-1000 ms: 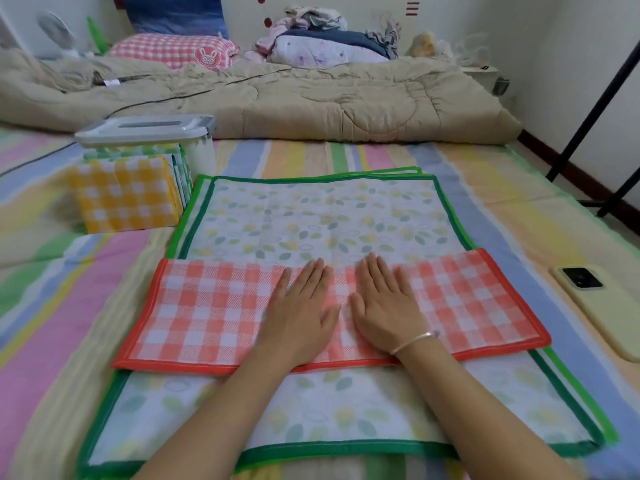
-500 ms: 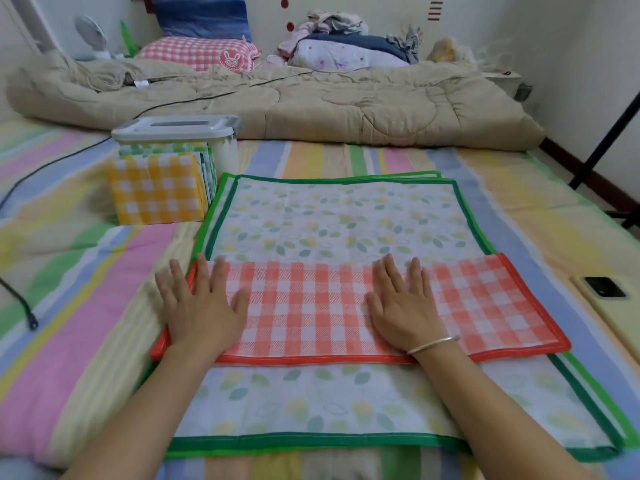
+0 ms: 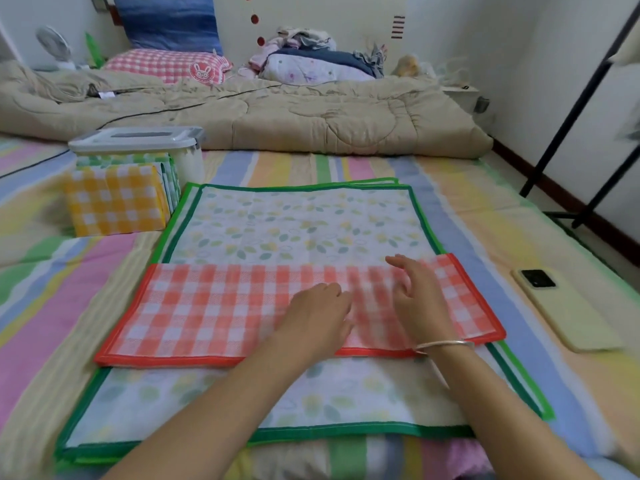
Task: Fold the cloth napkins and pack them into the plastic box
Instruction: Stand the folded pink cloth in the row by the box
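Note:
A red checked napkin (image 3: 207, 310), folded into a long strip, lies across a stack of green-edged leaf-print napkins (image 3: 298, 223) on the striped bed. My left hand (image 3: 317, 315) rests on the strip near its middle, fingers loosely bent. My right hand (image 3: 420, 297) hovers over the strip's right part with fingers spread and slightly curled, blurred by motion. At the back left a pile of folded napkins, yellow checked in front (image 3: 114, 199), stands before the white plastic box (image 3: 138, 145) with its lid on.
A phone in a pale yellow case (image 3: 564, 306) lies on the bed to the right. A beige quilt (image 3: 277, 116) runs across the back. Black rack legs (image 3: 571, 133) stand at the far right, beside the wall.
My left hand has slid from the strip's left end back to its middle. My right hand has lifted off the cloth and shifted right. The camera has moved closer.

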Tool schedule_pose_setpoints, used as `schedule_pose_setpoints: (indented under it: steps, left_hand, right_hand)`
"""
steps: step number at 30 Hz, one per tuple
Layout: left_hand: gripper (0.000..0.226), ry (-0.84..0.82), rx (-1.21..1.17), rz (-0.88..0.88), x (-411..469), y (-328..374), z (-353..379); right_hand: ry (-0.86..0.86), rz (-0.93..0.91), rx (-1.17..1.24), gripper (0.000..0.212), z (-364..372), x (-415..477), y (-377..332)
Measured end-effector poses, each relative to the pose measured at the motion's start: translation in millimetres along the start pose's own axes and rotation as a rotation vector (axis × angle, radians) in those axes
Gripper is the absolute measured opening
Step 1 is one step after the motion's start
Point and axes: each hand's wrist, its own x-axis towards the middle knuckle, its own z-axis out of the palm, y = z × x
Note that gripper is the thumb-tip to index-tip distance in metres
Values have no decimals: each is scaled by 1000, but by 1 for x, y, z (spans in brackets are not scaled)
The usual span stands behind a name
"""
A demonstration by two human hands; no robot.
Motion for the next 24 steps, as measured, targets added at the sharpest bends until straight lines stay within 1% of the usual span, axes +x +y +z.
schedule_pose_setpoints:
  steps: [2, 3, 4, 6, 8, 11, 13, 15, 17, 19, 21, 24]
  left_hand:
    - [45, -54, 72, 8, 9, 5, -5]
    - [52, -73, 105, 20, 14, 8, -6]
    - [58, -89, 138, 34, 19, 10, -7]
    - [65, -124, 200, 78, 27, 14, -10]
    - [68, -168, 241, 127, 33, 14, -14]
    - [72, -245, 224, 168, 44, 11, -19]
    - [68, -284, 158, 190, 52, 9, -18]
    - [64, -288, 71, 217, 57, 9, -14]
    - [63, -309, -9, 204, 60, 8, -12]
    - [66, -333, -66, 169, 62, 6, -10]
    - [74, -322, -82, 147, 63, 6, -5]
    - [106, -293, -28, 148, 62, 10, 2]
  right_hand:
    - [103, -9, -322, 44, -22, 0, 23]
    - [145, 33, -419, 44, -31, 0, 34]
    - [170, 110, -472, 45, -41, 1, 42]
    - [160, 272, -516, 48, -56, 4, 54]
    - [91, 366, -488, 50, -66, 8, 63]
    - [-12, 429, -436, 43, -71, 10, 72]
    - [-3, 438, -406, 39, -70, 10, 74]
    - [24, 440, -385, 37, -70, 9, 72]
    - [34, 440, -367, 34, -70, 11, 70]
    - [24, 452, -297, 30, -72, 14, 69]
    - [19, 475, -211, 25, -76, 15, 68]
    - [53, 447, -149, 17, -81, 14, 64]
